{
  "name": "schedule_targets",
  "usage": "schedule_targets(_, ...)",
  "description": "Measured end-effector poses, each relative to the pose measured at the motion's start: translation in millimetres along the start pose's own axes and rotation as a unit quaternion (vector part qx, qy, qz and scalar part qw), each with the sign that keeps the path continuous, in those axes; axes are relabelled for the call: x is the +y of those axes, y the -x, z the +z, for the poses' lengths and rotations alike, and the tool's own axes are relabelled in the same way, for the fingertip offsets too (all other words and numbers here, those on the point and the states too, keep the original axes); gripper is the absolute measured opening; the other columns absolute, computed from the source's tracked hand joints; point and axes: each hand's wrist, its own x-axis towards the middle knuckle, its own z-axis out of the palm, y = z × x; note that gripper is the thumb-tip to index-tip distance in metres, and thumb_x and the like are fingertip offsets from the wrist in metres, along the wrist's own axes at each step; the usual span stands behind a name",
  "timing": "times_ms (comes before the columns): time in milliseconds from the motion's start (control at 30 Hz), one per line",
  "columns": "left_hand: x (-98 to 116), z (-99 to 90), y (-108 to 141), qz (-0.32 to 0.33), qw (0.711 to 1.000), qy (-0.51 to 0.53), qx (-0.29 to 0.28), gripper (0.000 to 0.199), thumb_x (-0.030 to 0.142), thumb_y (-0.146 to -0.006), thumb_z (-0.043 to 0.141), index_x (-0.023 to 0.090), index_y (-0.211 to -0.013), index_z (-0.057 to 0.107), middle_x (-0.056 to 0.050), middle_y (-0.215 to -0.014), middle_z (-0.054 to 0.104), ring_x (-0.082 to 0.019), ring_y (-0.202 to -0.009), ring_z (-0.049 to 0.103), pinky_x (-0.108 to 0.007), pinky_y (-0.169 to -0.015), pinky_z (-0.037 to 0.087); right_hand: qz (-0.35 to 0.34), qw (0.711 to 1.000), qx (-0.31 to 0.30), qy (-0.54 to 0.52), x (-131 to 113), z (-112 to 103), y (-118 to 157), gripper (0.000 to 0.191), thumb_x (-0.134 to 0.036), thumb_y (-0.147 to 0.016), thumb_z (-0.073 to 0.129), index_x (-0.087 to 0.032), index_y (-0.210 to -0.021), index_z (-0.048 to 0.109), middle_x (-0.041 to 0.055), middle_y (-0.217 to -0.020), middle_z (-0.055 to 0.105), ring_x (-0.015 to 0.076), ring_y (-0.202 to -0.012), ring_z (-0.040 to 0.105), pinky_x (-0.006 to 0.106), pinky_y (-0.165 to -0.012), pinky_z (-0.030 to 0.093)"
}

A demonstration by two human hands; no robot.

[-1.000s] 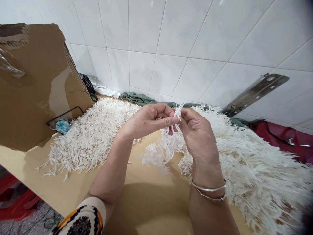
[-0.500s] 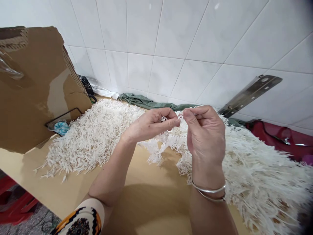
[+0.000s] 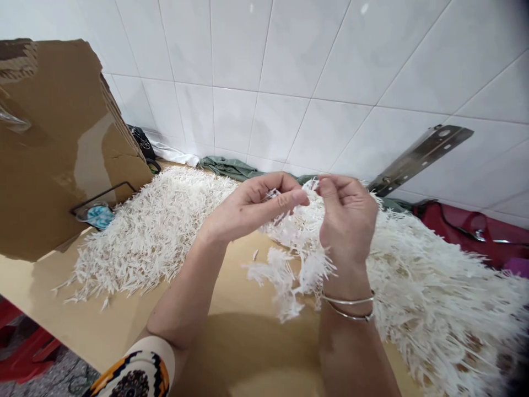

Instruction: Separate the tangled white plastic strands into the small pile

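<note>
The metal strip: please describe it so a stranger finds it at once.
Start at the white tiled wall. On its right side, beyond the right-hand white pile, slants the metal strip, set apart by its flat, shiny face with holes.

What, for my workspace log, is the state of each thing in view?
Left hand: curled, pinching white strands
Right hand: thumb and fingers pinched at the strands
White strands: splayed, dangling below the hands
Left pile: loosely heaped
Right pile: loosely spread
Cardboard: upright, torn along top
Green cloth: crumpled by the wall
Metal strip: slanted
Bracelets: worn on right wrist
</note>
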Motion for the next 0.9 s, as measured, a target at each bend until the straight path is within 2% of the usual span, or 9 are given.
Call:
schedule_targets(100, -2, -4.3, -1, -0.009, 1.000, -0.015, 0.000, 0.034, 0.051, -0.095, 0.076, 0.020, -0.085, 0.066, 0.002, -0.071, 0.053, -0.008, -0.062, 0.043, -0.025, -0.056, 0.035, 0.045, 0.979, -0.196, -0.019, -16, 6, 12, 0.023, -0.045, -0.092, 0.081, -0.029, -0.109, 0.082, 0.0013, -0.099, 0.081, 0.0200, -0.099, 0.077, 0.041, -0.096, 0.062)
schedule_targets(167, -2, -7.6, 0, -0.010, 1.000, -0.027, 0.004, 0.034, 0.051, -0.094, 0.078, 0.020, -0.085, 0.066, 0.003, -0.069, 0.049, -0.008, -0.061, 0.039, -0.025, -0.054, 0.032, 0.055, 0.969, -0.236, -0.042, -22, 7, 17, 0.024, -0.048, -0.093, 0.081, -0.030, -0.109, 0.082, 0.0019, -0.105, 0.082, 0.0212, -0.105, 0.077, 0.043, -0.101, 0.061)
schedule_targets(267, -1, -10.6, 1, -0.029, 0.999, -0.042, 0.018, 0.032, 0.051, -0.095, 0.076, 0.021, -0.091, 0.068, 0.005, -0.065, 0.043, -0.007, -0.057, 0.032, -0.026, -0.050, 0.026, 0.041, 0.981, -0.178, -0.068, -29, 4, 18, 0.021, -0.049, -0.101, 0.072, -0.031, -0.105, 0.083, 0.0017, -0.109, 0.082, 0.0199, -0.106, 0.076, 0.044, -0.106, 0.058)
schedule_targets(333, -2, -10.6, 2, -0.035, 0.998, -0.050, 0.019, 0.032, 0.051, -0.095, 0.076, 0.021, -0.092, 0.068, 0.006, -0.064, 0.040, -0.007, -0.056, 0.031, -0.026, -0.050, 0.023, 0.033, 0.981, -0.167, -0.095, -35, 2, 19, 0.026, -0.051, -0.103, 0.067, -0.031, -0.102, 0.083, 0.0018, -0.107, 0.082, 0.0193, -0.104, 0.076, 0.044, -0.104, 0.058)
schedule_targets(467, -5, -7.2, 1, -0.017, 0.997, -0.072, 0.017, 0.030, 0.048, -0.097, 0.074, 0.020, -0.091, 0.066, 0.005, -0.067, 0.045, -0.007, -0.058, 0.035, -0.025, -0.051, 0.027, 0.011, 0.978, -0.190, -0.086, -44, 1, 24, 0.012, -0.042, -0.093, 0.083, -0.030, -0.098, 0.080, -0.0021, -0.094, 0.078, 0.0146, -0.089, 0.071, 0.033, -0.088, 0.059)
schedule_targets(600, -7, -3.1, -4, 0.023, 0.991, -0.134, 0.006, 0.026, 0.042, -0.101, 0.068, 0.019, -0.090, 0.064, 0.003, -0.074, 0.053, -0.007, -0.065, 0.042, -0.024, -0.059, 0.036, -0.008, 0.983, -0.147, -0.105, -44, 8, 28, 0.007, -0.029, -0.094, 0.080, -0.028, -0.090, 0.074, -0.0025, -0.090, 0.073, 0.0130, -0.087, 0.067, 0.030, -0.087, 0.056)
schedule_targets(667, -9, -1.3, -7, 0.046, 0.984, -0.172, 0.000, 0.025, 0.039, -0.103, 0.063, 0.019, -0.089, 0.064, 0.002, -0.078, 0.057, -0.008, -0.070, 0.047, -0.024, -0.065, 0.040, 0.015, 0.985, -0.115, -0.129, -42, 13, 29, 0.009, -0.025, -0.094, 0.078, -0.027, -0.087, 0.071, -0.0023, -0.087, 0.070, 0.0127, -0.085, 0.064, 0.030, -0.087, 0.054)
schedule_targets(733, -13, -0.2, -11, 0.060, 0.977, -0.203, 0.002, 0.023, 0.036, -0.104, 0.060, 0.019, -0.090, 0.065, 0.001, -0.082, 0.061, -0.009, -0.075, 0.050, -0.025, -0.070, 0.042, 0.066, 0.980, -0.091, -0.162, -39, 18, 29, 0.011, -0.024, -0.090, 0.077, -0.025, -0.084, 0.068, -0.0025, -0.083, 0.066, 0.0120, -0.080, 0.062, 0.029, -0.083, 0.054)
schedule_targets(900, -22, -1.2, -16, 0.066, 0.972, -0.226, -0.001, 0.023, 0.035, -0.104, 0.058, 0.019, -0.091, 0.065, -0.002, -0.090, 0.066, -0.011, -0.083, 0.056, -0.026, -0.076, 0.044, 0.161, 0.956, -0.085, -0.230, -34, 25, 30, 0.015, -0.024, -0.084, 0.077, -0.024, -0.077, 0.064, -0.0012, -0.085, 0.063, 0.0116, -0.079, 0.060, 0.026, -0.077, 0.055)
